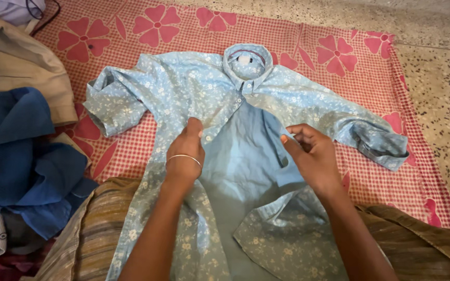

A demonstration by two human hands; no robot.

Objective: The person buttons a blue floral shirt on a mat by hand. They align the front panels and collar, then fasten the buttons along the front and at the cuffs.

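on checked cloth [381,83] | both hands pinch blue shirt [173,88] plackets | right grip seemingly loose

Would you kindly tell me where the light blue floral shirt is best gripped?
Probably the two open front edges of the light blue floral shirt, from the hem side: the left hand and right hand are already there, and it lies flat, collar away.

Both hands [186,148] [311,153] on floral shirt [183,88]

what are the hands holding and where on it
Both hold the light blue floral shirt by its open front edges: the left hand pinches the button edge, the right hand the opposite front edge.
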